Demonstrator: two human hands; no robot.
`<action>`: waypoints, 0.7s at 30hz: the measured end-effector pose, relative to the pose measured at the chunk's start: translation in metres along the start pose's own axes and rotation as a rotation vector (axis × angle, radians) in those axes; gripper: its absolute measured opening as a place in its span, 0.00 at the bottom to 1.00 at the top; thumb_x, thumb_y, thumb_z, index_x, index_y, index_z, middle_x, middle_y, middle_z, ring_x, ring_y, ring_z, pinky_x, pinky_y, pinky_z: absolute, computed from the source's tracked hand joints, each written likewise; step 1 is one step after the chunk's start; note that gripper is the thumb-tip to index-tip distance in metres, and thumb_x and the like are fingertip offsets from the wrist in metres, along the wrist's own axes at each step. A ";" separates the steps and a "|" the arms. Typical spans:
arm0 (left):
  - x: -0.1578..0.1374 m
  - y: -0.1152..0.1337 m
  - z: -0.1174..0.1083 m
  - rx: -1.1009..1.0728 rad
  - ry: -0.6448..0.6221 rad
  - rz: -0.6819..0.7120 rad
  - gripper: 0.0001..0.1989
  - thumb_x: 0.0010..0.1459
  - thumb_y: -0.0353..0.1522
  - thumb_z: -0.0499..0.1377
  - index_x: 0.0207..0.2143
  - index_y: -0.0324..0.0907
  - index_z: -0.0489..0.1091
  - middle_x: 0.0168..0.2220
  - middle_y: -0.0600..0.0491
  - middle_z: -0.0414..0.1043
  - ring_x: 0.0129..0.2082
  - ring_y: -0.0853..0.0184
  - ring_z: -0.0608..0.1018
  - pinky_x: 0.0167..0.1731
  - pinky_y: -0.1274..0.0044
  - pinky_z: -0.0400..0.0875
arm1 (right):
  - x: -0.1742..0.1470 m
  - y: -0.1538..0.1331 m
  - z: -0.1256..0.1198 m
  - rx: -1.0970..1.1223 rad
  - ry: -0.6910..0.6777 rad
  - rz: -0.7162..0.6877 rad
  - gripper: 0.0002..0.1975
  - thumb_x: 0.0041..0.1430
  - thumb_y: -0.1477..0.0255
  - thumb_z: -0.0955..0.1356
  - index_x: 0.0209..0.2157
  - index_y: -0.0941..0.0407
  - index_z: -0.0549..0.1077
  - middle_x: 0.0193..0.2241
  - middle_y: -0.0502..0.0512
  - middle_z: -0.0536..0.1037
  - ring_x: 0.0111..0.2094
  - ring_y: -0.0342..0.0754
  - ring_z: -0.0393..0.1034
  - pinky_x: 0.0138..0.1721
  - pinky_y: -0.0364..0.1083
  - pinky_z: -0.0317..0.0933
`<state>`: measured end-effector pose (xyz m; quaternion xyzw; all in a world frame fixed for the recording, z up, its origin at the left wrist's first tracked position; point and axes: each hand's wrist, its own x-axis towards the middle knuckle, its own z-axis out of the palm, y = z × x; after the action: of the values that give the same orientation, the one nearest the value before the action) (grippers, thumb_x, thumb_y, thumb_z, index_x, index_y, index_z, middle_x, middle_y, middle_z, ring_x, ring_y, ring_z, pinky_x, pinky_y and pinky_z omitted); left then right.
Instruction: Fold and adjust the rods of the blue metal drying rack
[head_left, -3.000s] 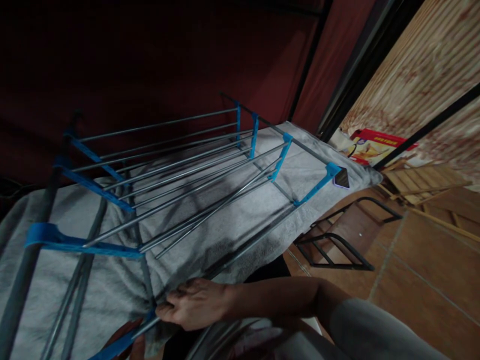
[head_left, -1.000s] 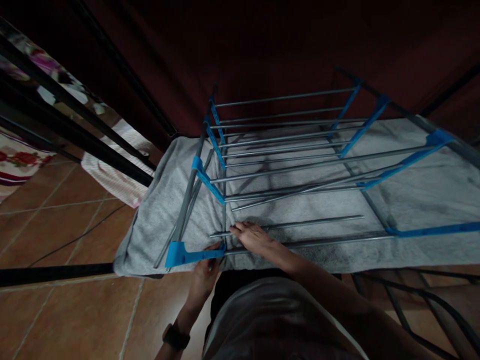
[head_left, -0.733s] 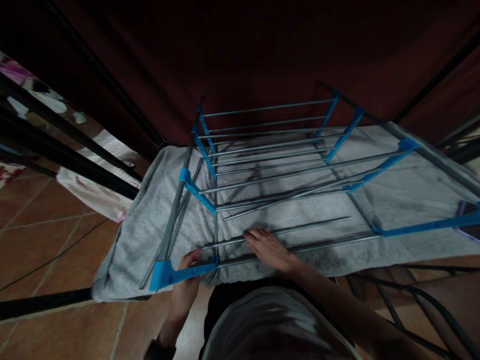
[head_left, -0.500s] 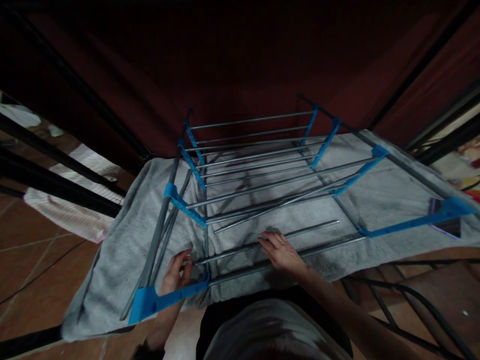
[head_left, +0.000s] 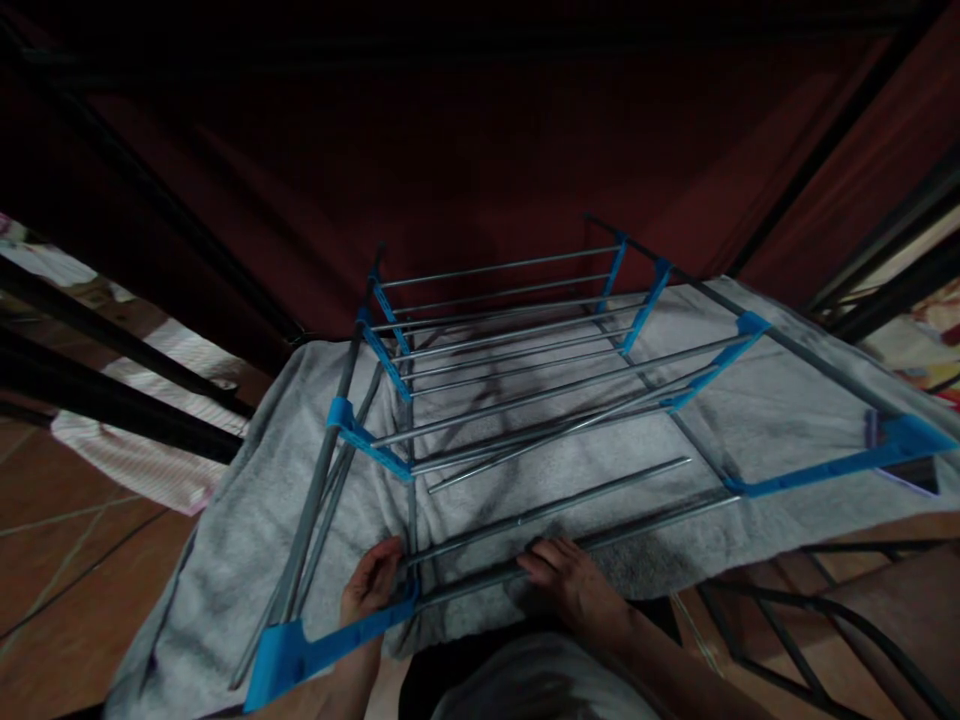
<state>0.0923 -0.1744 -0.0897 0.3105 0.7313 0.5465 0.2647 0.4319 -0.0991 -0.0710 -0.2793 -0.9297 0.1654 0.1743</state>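
A drying rack of grey metal tubes with blue plastic brackets lies across a grey blanket [head_left: 225,530]. My right hand [head_left: 566,580] has its fingers curled over the front metal rod [head_left: 645,527] of the rack. Beside the front left blue bracket [head_left: 337,645], my left hand [head_left: 371,578] has its fingers bent together. Its fingertips are close to the left end of a loose metal rod [head_left: 555,508]; whether they hold anything is hidden. Another loose rod [head_left: 517,450] lies slantwise across the rack's middle bars.
Behind the rack stands a dark red panel [head_left: 480,150]. Dark metal bars [head_left: 120,415] run along the left, with a striped cloth [head_left: 142,450] beyond them. A dark metal chair frame [head_left: 825,605] is at the lower right. A phone-like object [head_left: 907,472] lies under the right bracket.
My right hand has moved from the loose rod down to the front rod. My left hand's fingers have drawn together near the loose rod's left end. The view has tilted slightly upward.
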 end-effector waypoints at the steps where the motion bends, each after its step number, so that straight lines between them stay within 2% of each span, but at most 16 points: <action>1: 0.002 -0.001 0.000 0.002 0.000 -0.004 0.24 0.41 0.54 0.68 0.31 0.45 0.75 0.35 0.49 0.81 0.38 0.55 0.82 0.43 0.64 0.80 | 0.001 0.000 -0.001 0.002 0.004 -0.006 0.15 0.67 0.77 0.65 0.54 0.54 0.70 0.44 0.57 0.76 0.42 0.49 0.70 0.47 0.50 0.67; 6: 0.016 0.012 -0.012 0.050 0.040 -0.055 0.28 0.35 0.54 0.70 0.31 0.43 0.75 0.33 0.48 0.80 0.36 0.55 0.82 0.39 0.63 0.80 | 0.002 0.002 -0.010 0.026 0.063 -0.026 0.18 0.66 0.79 0.64 0.56 0.55 0.71 0.49 0.60 0.77 0.47 0.51 0.72 0.53 0.54 0.67; 9: 0.025 0.038 -0.029 0.012 0.106 -0.074 0.28 0.40 0.53 0.69 0.37 0.42 0.76 0.38 0.47 0.81 0.39 0.54 0.82 0.38 0.63 0.80 | 0.012 0.011 -0.027 0.009 0.115 0.032 0.20 0.66 0.80 0.64 0.57 0.54 0.72 0.51 0.60 0.77 0.51 0.52 0.72 0.55 0.53 0.68; 12: 0.038 0.074 -0.044 -0.076 0.151 -0.041 0.24 0.48 0.48 0.69 0.43 0.43 0.76 0.43 0.48 0.80 0.44 0.55 0.82 0.43 0.65 0.80 | 0.034 0.023 -0.053 -0.007 0.202 0.078 0.21 0.68 0.79 0.61 0.57 0.52 0.73 0.51 0.59 0.77 0.52 0.52 0.72 0.54 0.53 0.69; 15: 0.052 0.116 -0.048 -0.129 0.122 0.021 0.22 0.51 0.46 0.68 0.45 0.46 0.77 0.43 0.51 0.80 0.46 0.57 0.81 0.46 0.67 0.79 | 0.068 0.029 -0.081 -0.038 0.315 0.028 0.20 0.69 0.78 0.60 0.57 0.53 0.74 0.50 0.60 0.77 0.51 0.51 0.72 0.53 0.52 0.69; 18: 0.064 0.162 -0.039 -0.151 0.055 0.054 0.23 0.52 0.47 0.67 0.46 0.46 0.76 0.44 0.51 0.80 0.46 0.57 0.81 0.45 0.68 0.80 | 0.109 0.025 -0.108 -0.152 0.416 -0.023 0.19 0.69 0.78 0.61 0.56 0.54 0.74 0.52 0.61 0.76 0.50 0.53 0.70 0.53 0.53 0.66; 21: 0.078 0.202 -0.022 -0.177 0.027 0.073 0.22 0.52 0.48 0.66 0.45 0.47 0.76 0.47 0.52 0.79 0.46 0.58 0.81 0.43 0.69 0.80 | 0.141 0.017 -0.129 -0.235 0.434 -0.071 0.20 0.69 0.77 0.62 0.59 0.54 0.72 0.57 0.62 0.72 0.57 0.56 0.64 0.58 0.56 0.60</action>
<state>0.0577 -0.0882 0.1066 0.3048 0.6718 0.6225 0.2613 0.3831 0.0230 0.0686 -0.2939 -0.8924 -0.0137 0.3422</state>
